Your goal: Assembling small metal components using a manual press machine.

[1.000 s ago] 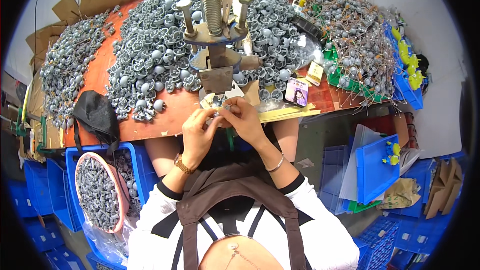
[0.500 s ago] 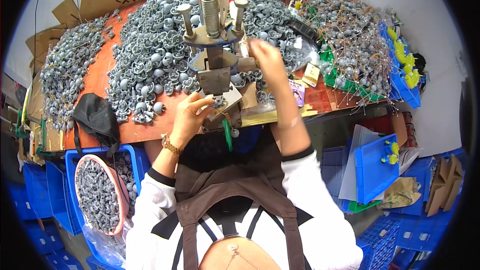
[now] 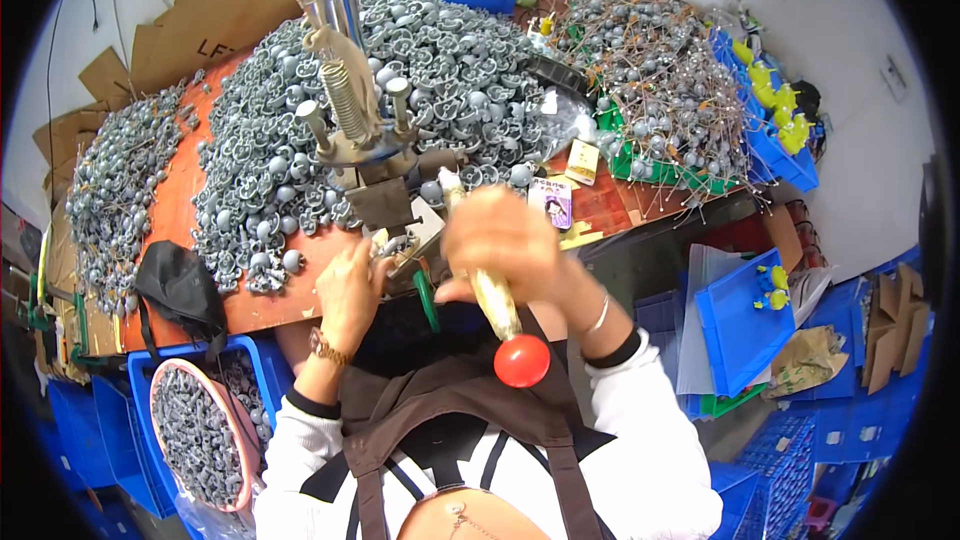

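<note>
A hand press (image 3: 365,152) with a large spring and two bolts stands at the table's front edge. Its lever (image 3: 496,308), wrapped in pale material, slants toward me and ends in a red ball knob (image 3: 521,360). My right hand (image 3: 505,245) is closed around the lever above the knob, somewhat smeared by motion. At the left of the press's base, my left hand (image 3: 348,290) has thumb and fingers pinched at a small grey plastic part (image 3: 385,246), partly hidden by the fingertips. A green ring-like piece (image 3: 426,300) hangs below the base.
Heaped grey plastic parts (image 3: 240,155) cover much of the red table (image 3: 168,210). A green tray (image 3: 640,166) of balls on wires lies at right. Left of me, a pink basket (image 3: 243,430) of grey parts sits in a blue crate (image 3: 272,345). A black bag (image 3: 178,280) hangs over the front edge.
The lever has swung down toward me, bringing its red knob near my lap, and my right hand has come with it. My left hand stays by the press base. The whole view has shifted.
</note>
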The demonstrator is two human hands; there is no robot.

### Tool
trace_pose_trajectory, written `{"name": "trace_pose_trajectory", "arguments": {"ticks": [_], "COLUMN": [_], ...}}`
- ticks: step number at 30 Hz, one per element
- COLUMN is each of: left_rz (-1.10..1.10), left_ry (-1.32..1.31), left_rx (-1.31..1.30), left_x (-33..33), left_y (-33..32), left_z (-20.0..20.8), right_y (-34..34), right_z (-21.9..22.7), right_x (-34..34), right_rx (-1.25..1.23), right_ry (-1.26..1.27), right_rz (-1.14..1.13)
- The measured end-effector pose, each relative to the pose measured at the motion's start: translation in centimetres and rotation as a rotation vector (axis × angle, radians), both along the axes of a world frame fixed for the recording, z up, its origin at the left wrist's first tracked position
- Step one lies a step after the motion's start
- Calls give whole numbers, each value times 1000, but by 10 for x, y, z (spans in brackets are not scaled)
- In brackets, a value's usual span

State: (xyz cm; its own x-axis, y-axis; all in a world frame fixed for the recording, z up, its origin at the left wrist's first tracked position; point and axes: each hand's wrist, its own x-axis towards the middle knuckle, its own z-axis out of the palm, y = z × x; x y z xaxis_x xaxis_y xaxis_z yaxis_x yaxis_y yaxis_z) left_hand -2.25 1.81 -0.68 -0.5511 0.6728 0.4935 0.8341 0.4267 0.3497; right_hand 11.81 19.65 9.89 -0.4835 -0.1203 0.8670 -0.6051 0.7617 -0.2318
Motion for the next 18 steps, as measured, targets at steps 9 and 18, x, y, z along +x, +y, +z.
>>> {"name": "trace_pose_trajectory", "arguments": {"ticks": [9,18], "left_rz": [-457,-7], "left_ry": [-1145,-1095], "left_rx": [-35,7], "left_x": [32,36], "left_y": [-72,-119], "left_z": [32,-86], "right_y": [330,338], "right_z": [-57,-39], "right_x": [-47,-52], "right_rx": [193,327], "right_ry": [-502,-776], "right_rz": [-1391,-1470]}}
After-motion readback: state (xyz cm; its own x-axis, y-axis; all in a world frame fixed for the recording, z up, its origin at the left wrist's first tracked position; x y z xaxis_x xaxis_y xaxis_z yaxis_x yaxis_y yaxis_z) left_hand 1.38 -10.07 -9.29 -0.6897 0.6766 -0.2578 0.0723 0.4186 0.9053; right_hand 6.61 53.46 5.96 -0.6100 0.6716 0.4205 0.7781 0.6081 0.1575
